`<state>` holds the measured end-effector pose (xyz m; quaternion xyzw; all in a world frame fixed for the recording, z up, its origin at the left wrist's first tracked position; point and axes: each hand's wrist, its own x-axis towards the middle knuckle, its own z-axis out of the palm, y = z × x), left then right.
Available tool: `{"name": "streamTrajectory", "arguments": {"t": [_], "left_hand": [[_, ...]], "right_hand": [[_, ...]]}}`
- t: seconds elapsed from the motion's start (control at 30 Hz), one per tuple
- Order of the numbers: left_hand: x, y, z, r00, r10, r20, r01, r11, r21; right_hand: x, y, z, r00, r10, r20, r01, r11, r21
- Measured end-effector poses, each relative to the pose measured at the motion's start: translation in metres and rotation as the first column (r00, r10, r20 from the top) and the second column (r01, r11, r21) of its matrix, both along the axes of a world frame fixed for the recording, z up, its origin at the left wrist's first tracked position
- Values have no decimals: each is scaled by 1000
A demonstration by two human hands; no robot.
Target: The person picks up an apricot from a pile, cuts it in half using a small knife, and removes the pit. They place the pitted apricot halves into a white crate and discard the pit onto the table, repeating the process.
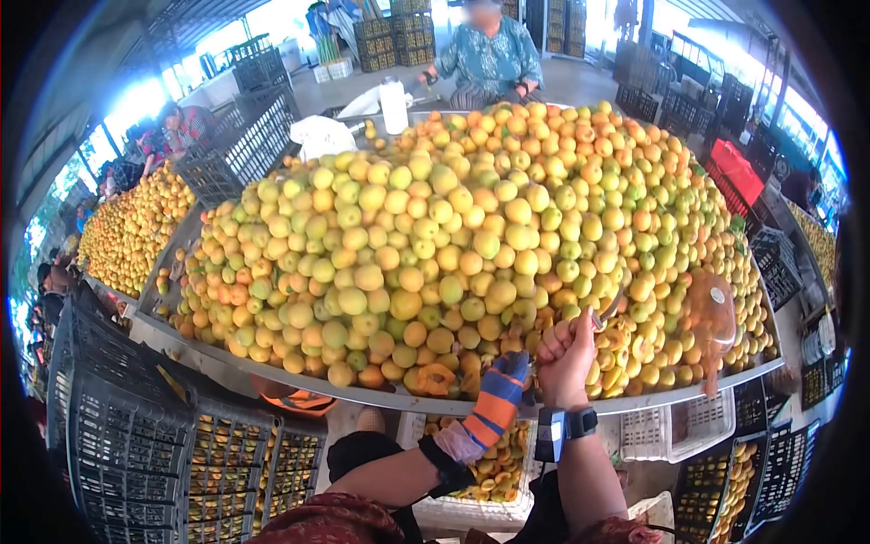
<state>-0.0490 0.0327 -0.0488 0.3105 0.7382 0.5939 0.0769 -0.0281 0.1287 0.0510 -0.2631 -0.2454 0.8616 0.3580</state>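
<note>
A large heap of yellow-orange apricots covers the metal-rimmed table in front of me. My left hand, in an orange-and-blue striped covering, is at the heap's near edge. Its fingers are hidden by the covering, so what it holds, if anything, does not show. Just to the right, my right hand is closed around a small knife, whose curved blade points up and right over the fruit. Split apricots lie beside the right hand, and an opened apricot lies left of the left hand.
Below the table rim a white crate holds apricots between my legs. Black crates stand at left. A brown translucent plastic container lies on the heap's right. Across the table, a person sits near a white bottle.
</note>
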Motion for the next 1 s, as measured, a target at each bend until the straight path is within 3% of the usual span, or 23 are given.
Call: {"name": "streamTrajectory", "arguments": {"t": [0.03,0.1,0.13,0.17,0.2,0.23,0.27,0.33,0.37,0.43,0.47,0.5,0.53,0.57,0.6,0.67,0.73,0.77,0.8,0.83,0.9,0.93,1.0], "left_hand": [[0,-4,8,1000,3,-11,-3,1000,3],[3,-12,24,973,-83,216,103,991,-82],[4,-15,32,974,-80,210,99,992,-82],[3,-17,40,614,-180,769,18,977,214],[1,-18,45,-9,-390,921,-230,897,378],[-1,-14,-14,289,-420,860,-65,888,456],[-3,-16,-5,291,-420,860,-70,887,456],[-2,-26,15,592,-573,568,355,817,454],[0,-29,28,594,-564,574,344,823,452],[1,-35,47,189,-591,784,136,807,575],[3,-37,45,188,-586,788,128,810,572],[4,-36,41,506,-531,680,320,847,424],[3,-33,35,753,-482,448,437,875,209],[0,-20,9,558,-453,695,237,890,390],[0,-11,-17,557,-449,699,231,892,388],[1,-4,-28,907,-274,319,152,921,357],[4,2,-17,861,-280,424,98,910,403],[0,3,-2,466,-412,783,-100,855,509],[-5,4,8,-68,-529,846,-326,813,482],[-10,11,14,-97,-604,791,-439,740,510],[-28,16,6,-81,-541,837,-495,751,437],[-33,0,27,123,-528,840,-352,768,534],[-43,-5,60,232,-450,862,-420,753,506]], "right_hand": [[1,1,-3,996,70,-53,-69,997,18],[1,2,-3,984,153,-92,-148,987,55],[2,0,-2,983,156,-98,-151,987,56],[1,-3,2,981,185,-65,-176,977,117],[1,-5,4,977,210,-29,-202,963,177],[1,-7,5,969,242,-49,-226,950,214],[2,-7,5,968,247,-49,-231,949,215],[3,-7,4,936,349,-43,-308,874,377],[5,-12,9,934,357,-14,-320,853,413],[6,-10,2,917,396,-41,-345,842,414],[8,-8,-1,904,422,-71,-357,833,422],[8,-10,-2,901,422,-102,-349,843,411],[7,-11,0,898,428,-102,-354,841,409],[6,-13,4,935,343,-93,-292,891,347],[5,-14,6,964,255,-75,-225,932,283],[3,-13,4,969,237,-63,-217,948,235],[-2,-12,-2,997,-21,71,5,978,210],[-5,-7,-6,982,-119,144,85,971,223],[-4,-1,-7,981,-117,152,81,972,223],[-4,6,-7,980,-163,114,129,957,259],[-4,26,-14,971,-232,62,191,902,386],[-3,34,-20,964,-258,59,200,857,474],[-1,26,-2,940,-292,178,160,836,525]]}}
